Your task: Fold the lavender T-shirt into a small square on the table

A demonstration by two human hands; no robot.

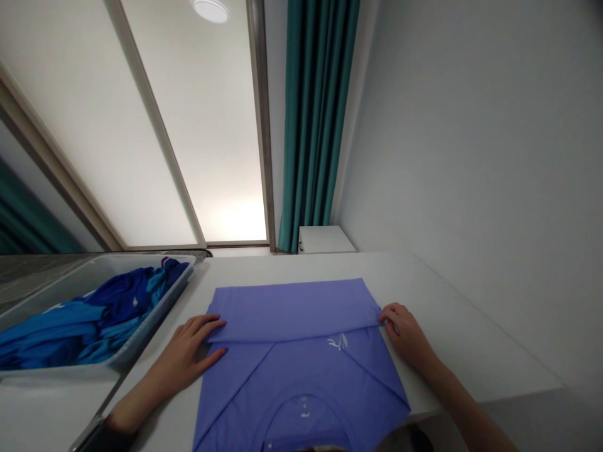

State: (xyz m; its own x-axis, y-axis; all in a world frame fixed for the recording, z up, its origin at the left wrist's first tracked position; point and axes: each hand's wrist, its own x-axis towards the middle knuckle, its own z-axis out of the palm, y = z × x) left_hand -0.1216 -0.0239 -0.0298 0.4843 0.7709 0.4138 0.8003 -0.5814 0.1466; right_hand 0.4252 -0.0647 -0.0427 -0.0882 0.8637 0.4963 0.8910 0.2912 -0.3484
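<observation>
A periwinkle-blue T-shirt [294, 376] lies flat on the white table [466, 314], its neckline nearest me and a wide folded band [292, 311] across its far end. The sides are folded inward at a slant. My left hand [191, 351] rests with fingers spread on the shirt's left edge, gripping nothing. At the right end of the fold, my right hand [405, 336] pinches the corner of the cloth between its fingertips. A small white print [336, 342] shows just below the fold.
A grey plastic tray [155, 314] piled with crumpled blue clothes [103, 314] stands at the table's left. A small white cabinet [325, 240] stands beyond the far edge, beside a teal curtain [315, 107]. A grey wall [471, 157] rises at the right.
</observation>
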